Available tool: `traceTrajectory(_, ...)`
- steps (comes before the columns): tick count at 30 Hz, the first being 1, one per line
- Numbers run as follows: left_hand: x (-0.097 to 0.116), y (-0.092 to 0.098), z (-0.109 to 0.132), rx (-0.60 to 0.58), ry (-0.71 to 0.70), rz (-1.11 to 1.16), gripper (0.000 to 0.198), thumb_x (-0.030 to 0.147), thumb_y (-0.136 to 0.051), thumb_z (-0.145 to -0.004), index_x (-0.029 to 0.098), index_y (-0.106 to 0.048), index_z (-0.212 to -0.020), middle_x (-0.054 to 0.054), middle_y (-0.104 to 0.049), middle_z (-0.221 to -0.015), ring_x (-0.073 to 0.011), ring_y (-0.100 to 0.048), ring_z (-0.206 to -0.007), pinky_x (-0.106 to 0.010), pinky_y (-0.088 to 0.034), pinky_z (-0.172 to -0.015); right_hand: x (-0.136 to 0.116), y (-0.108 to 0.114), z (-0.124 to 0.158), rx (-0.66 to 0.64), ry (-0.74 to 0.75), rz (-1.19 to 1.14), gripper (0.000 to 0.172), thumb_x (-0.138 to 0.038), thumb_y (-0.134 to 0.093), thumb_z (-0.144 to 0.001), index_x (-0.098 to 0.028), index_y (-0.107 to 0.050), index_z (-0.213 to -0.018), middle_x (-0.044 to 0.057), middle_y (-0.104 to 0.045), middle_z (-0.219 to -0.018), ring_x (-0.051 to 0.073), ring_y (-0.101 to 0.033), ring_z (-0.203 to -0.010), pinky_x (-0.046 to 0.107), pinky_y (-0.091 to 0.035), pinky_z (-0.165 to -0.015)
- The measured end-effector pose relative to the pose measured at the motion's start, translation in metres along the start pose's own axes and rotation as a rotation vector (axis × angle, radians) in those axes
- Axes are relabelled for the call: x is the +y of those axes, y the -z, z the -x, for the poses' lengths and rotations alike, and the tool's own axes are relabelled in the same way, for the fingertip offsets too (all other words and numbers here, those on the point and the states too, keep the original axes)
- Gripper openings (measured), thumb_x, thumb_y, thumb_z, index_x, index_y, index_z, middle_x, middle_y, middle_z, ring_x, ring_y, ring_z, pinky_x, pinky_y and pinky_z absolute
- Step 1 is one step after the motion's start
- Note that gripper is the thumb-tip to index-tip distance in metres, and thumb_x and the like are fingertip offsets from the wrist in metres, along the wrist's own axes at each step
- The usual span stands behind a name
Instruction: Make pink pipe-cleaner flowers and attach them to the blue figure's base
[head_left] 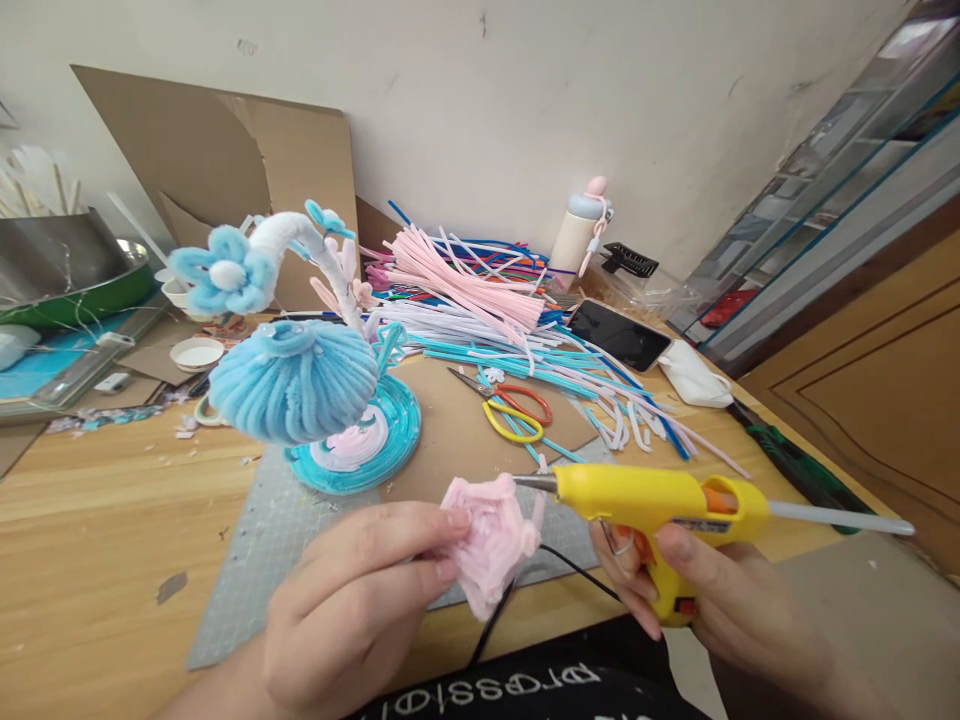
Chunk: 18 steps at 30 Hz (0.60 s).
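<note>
Holding pink fuzzy piece (491, 540) in left hand (352, 585), thumb and fingers clamped on its left edge, above the grey cutting mat (247, 560) at the front of the desk (90, 560). Gripping yellow glue gun (637, 493) by the handle in right hand (727, 590), with nozzle (536, 482) aimed at the piece's upper right edge; cannot tell whether touching or just beside. Loaded with white glue stick (840, 517), jutting out behind.

Judged mostly formed: wound into a layered, angular rosette. Judged unfinished: seen with narrow strip (540, 490) at right, perhaps loose. Cannot tell amount of gluing left.

Already assembled, beyond to the left: blue flower (227, 272) on curved white stem (330, 265), ribbed blue shade (296, 385) below, round blue base (401, 430) partly over the mat. Left unused behind: bundle of pink stems (457, 275). Laid aside on cardboard (442, 450): scissors (517, 437).
</note>
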<state>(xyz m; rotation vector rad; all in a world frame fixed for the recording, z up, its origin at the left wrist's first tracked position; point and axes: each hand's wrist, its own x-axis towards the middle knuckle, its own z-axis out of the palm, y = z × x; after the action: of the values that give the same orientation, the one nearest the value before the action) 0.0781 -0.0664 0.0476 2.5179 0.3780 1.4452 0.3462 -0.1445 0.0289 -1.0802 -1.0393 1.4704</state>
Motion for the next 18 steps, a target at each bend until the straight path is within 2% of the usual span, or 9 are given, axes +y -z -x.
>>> traceTrajectory(4,-0.001,-0.002,0.000,0.010,-0.017,0.008,0.024,-0.006,-0.058,-0.074,0.009,-0.060,-0.093,-0.011,-0.067,-0.102,-0.0134,-0.064,-0.098,-0.022,-0.056,-0.085,-0.002,-0.006,-0.005,0.019,-0.004,-0.023,0.033,-0.051,-0.058,-0.082,-0.019,-0.065,-0.080,0.001,-0.049,-0.064,0.010,-0.047,-0.051,0.021,-0.043,-0.040)
traceTrajectory(8,-0.001,-0.004,0.000,0.022,0.007,0.045,0.026,-0.007,-0.058,-0.073,0.009,-0.061,-0.093,-0.011,-0.068,-0.102,-0.0148,-0.065,-0.097,-0.024,-0.057,-0.082,-0.014,-0.018,-0.026,0.093,-0.036,-0.121,0.025,-0.044,-0.058,-0.083,-0.019,-0.063,-0.087,0.004,-0.056,-0.082,0.009,-0.044,-0.053,0.020,-0.042,-0.040)
traceTrajectory(11,0.000,-0.004,-0.001,0.023,0.071,0.110,0.033,-0.012,-0.054,-0.071,0.011,-0.059,-0.093,-0.009,-0.067,-0.101,-0.0138,-0.065,-0.095,-0.022,-0.057,-0.079,-0.023,-0.016,-0.052,-0.023,-0.143,-0.186,0.018,-0.033,-0.060,-0.081,-0.017,-0.062,-0.090,0.004,-0.059,-0.076,0.011,-0.052,-0.056,0.022,-0.047,-0.049)
traceTrajectory(14,0.000,-0.004,-0.003,-0.015,0.078,0.186,0.034,-0.012,-0.053,-0.070,0.011,-0.060,-0.094,-0.009,-0.068,-0.100,-0.0140,-0.066,-0.092,-0.023,-0.057,-0.076,-0.030,-0.002,-0.079,-0.126,-0.241,-0.095,0.017,-0.022,-0.065,-0.075,-0.012,-0.064,-0.089,0.005,-0.063,-0.072,0.013,-0.061,-0.064,0.023,-0.051,-0.063)
traceTrajectory(18,0.002,-0.009,-0.007,-0.089,0.080,0.302,0.029,-0.008,-0.054,-0.073,0.011,-0.061,-0.094,-0.010,-0.070,-0.094,-0.0145,-0.067,-0.084,-0.025,-0.057,-0.072,-0.027,0.012,-0.111,-0.271,-0.381,-0.008,0.025,-0.030,-0.064,-0.080,-0.009,-0.065,-0.092,0.008,-0.067,-0.082,0.011,-0.062,-0.064,0.022,-0.053,-0.060)
